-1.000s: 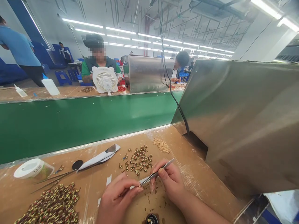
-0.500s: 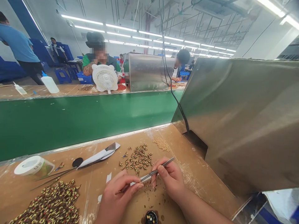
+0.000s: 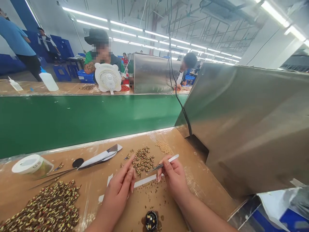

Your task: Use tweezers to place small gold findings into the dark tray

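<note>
My right hand [image 3: 175, 175] grips a pair of metal tweezers [image 3: 174, 158] between thumb and fingers, its tips pointing left over the table. My left hand [image 3: 120, 187] has its index finger stretched out towards a small heap of dark-and-yellow pieces [image 3: 144, 158]; nothing shows in its fingers, though part of them is hidden. Behind the tweezers lies a patch of tiny beige beads [image 3: 163, 147]. Between my forearms stands a small round dish [image 3: 151, 221] with something dark and a few pale bits inside. White tape strips [image 3: 145, 181] are stuck to the table between my hands.
At the left lies a big pile of dark-and-yellow pieces [image 3: 45, 207], beside scissors [image 3: 56, 174], a paper-wrapped blade-like thing [image 3: 101, 158] and a plastic tub [image 3: 32, 164]. A metal panel [image 3: 248, 129] walls off the right; cables hang by it. Beyond the green belt [image 3: 96, 119] people sit working.
My left hand has come away from the tweezers' tips and stretched forward towards the small heap. The small thing it pinched no longer shows. The tweezers have tilted slightly, still in my right hand.
</note>
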